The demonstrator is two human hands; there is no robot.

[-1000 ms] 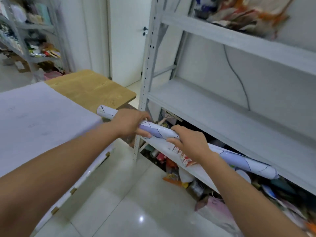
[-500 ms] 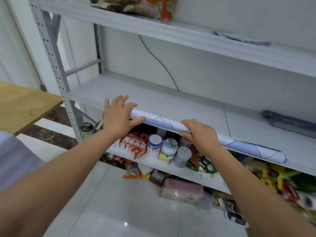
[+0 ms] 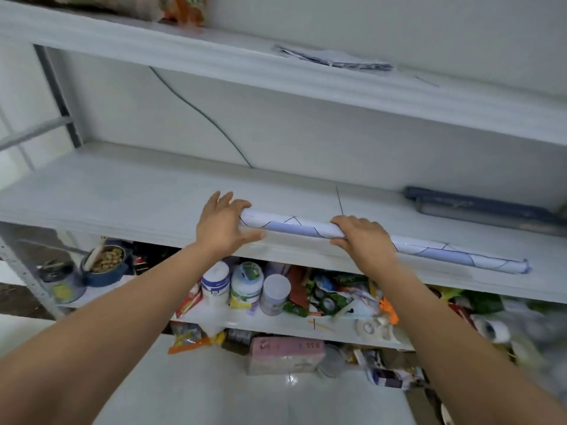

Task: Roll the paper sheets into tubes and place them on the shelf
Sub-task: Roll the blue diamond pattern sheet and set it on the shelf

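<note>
A rolled white paper tube [image 3: 294, 228] with thin dark lines lies along the front of the white middle shelf [image 3: 122, 204], its right end near the shelf's right side. My left hand [image 3: 224, 228] is at the tube's left end. Its fingers are spread and nearly straight, with the thumb stretched along the tube's front. My right hand [image 3: 365, 240] lies over the tube's middle, fingers curled over the top and thumb beneath.
A long grey-blue object [image 3: 478, 207] lies at the back right of the same shelf. Loose papers [image 3: 334, 61] sit on the shelf above. Jars and packets [image 3: 245, 283] crowd the lower shelf. A pink pack [image 3: 285, 354] lies on the tiled floor.
I have turned from the table to the shelf unit, and the tube went from mid-air onto the middle shelf. My left hand's fingers have straightened at the tube's end.
</note>
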